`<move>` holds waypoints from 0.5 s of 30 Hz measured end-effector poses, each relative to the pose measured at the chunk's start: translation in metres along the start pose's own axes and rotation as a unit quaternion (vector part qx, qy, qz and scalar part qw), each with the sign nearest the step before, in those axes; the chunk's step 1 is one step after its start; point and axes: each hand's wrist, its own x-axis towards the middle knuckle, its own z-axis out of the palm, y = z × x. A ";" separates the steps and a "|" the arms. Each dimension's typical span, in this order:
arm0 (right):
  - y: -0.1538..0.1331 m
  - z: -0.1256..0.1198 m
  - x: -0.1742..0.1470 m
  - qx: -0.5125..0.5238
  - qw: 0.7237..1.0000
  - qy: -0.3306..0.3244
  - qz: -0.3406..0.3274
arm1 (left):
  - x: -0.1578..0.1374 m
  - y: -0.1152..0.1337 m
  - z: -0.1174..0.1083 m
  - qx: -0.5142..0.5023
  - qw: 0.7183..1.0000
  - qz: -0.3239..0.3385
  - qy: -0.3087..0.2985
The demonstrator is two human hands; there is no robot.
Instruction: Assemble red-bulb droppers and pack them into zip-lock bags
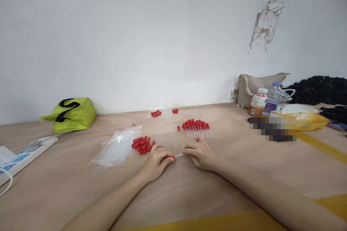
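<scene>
My left hand (156, 160) pinches a red rubber dropper bulb (171, 157) between thumb and fingers. Closed around a thin clear dropper tube (179, 156) is my right hand (200, 155); the tube's left end meets the bulb, and how deep it sits cannot be made out. Loose red bulbs (141, 145) are heaped just beyond my left hand. Bare clear tubes (166, 137) lie side by side behind both hands, with one red-capped dropper (178, 129) at their right end. Past my right hand, several red-capped droppers (197, 125) form a row.
Clear zip bags (116, 146) lie left of the heap. More bulbs (156, 113) and tubes rest near the wall. A power strip (24, 157) and yellow-green bag (74, 113) are left; bottles (258, 103), a grey bag (260, 79) and a yellow tissue pack (306, 119) stand right.
</scene>
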 end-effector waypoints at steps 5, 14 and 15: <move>-0.008 0.002 -0.002 -0.013 1.000 0.011 0.019 | -0.001 0.000 0.001 0.015 1.000 0.025 0.001; -0.024 0.005 0.001 -0.012 0.999 0.004 0.050 | -0.004 0.000 0.004 0.046 0.997 0.056 0.012; -0.025 0.006 0.002 -0.009 0.998 -0.001 0.056 | -0.005 -0.001 0.004 0.050 0.997 0.057 0.013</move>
